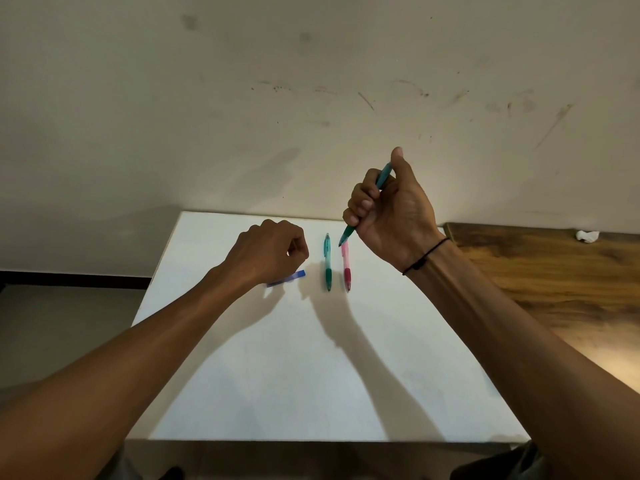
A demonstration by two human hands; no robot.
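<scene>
My right hand [391,209] is raised above the white table [277,375] and grips a teal pen [382,176] in its fist, tip pointing down and left. Below that tip, a green pen [327,263] and a pink pen [346,268] lie side by side on the table, tips toward me. My left hand [270,251] hovers low over the table with fingers curled; a blue pen [291,277] pokes out from under it. Whether the left hand holds that pen is hidden.
A wooden table [540,271] adjoins the white one on the right, with a crumpled white scrap [587,235] at its far edge. A scuffed wall stands right behind both tables. Floor lies to the left of the white table.
</scene>
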